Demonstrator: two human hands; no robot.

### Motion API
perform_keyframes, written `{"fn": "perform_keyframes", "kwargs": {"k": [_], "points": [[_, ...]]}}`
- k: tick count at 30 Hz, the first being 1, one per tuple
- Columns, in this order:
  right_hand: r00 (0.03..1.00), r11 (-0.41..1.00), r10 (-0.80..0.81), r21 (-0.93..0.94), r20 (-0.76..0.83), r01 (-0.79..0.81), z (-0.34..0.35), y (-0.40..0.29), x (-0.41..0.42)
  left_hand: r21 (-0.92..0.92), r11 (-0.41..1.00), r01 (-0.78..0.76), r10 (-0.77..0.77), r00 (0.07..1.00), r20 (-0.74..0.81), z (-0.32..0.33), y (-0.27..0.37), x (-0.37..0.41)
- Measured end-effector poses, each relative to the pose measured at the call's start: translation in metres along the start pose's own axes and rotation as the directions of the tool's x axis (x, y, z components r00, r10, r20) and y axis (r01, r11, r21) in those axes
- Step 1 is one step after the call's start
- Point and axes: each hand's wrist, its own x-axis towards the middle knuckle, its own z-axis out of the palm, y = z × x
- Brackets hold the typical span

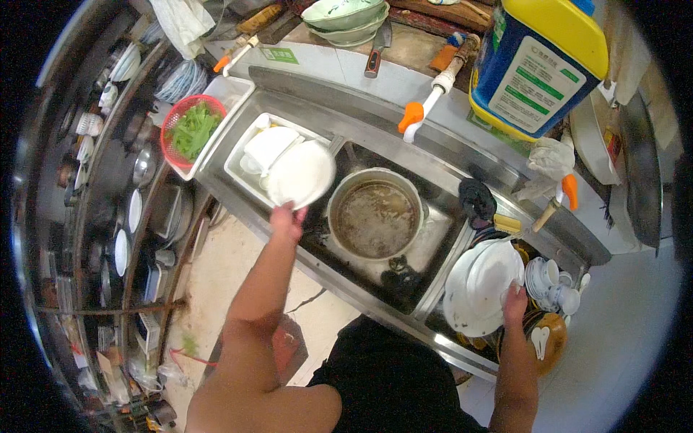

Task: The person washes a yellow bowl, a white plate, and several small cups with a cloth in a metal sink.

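My left hand (287, 219) grips the near rim of a round white plate (303, 170), tilted over a white rectangular tub (233, 168) in the left sink basin. More white dishes (268, 143) sit in that tub. At the right basin, my right hand (514, 308) has its fingers at the edge of a white plate (495, 270), which overlaps another white plate (457, 303). Between my hands, a large metal pot (333, 216) full of murky brown water stands in the middle basin. Behind the right-hand plates lies a dark scrubbing pad or cloth (476, 197).
A red basket (168, 138) of leafy greens (195, 130) rests at the left. Cups (547, 270), bowls and an amber plate (555, 338) with white spoons crowd the right. Taps with orange handles (414, 116), a knife (373, 59) and a large blue-yellow jug (520, 103) line the back ledge.
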Motion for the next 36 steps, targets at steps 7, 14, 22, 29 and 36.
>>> {"fn": "perform_keyframes", "kwargs": {"k": [7,14,22,29,36], "points": [[0.983,0.98,0.144,0.123,0.111,-0.158,-0.003,-0.052,-0.043,-0.132,0.975,0.179,-0.186,0.982,-0.043,-0.088,0.024,0.194],[0.988,0.986,0.118,0.108,0.098,-0.129,-0.025,-0.064,-0.086,-0.018,0.997,0.08,-0.082,0.989,-0.121,-0.061,-0.016,0.201],[0.908,0.896,0.416,0.15,0.046,-0.418,-0.017,0.031,-0.109,0.374,0.922,-0.094,-0.121,0.851,0.512,0.033,-0.102,0.054],[0.632,0.418,0.702,0.529,0.328,-0.738,-0.016,-0.031,-0.11,0.791,0.605,-0.093,-0.709,0.389,0.588,0.107,-0.274,-0.201],[0.677,0.188,0.527,0.706,0.515,-0.683,0.032,0.057,-0.124,0.694,0.259,-0.671,-0.44,0.558,0.704,0.177,-0.415,-0.258]]}}
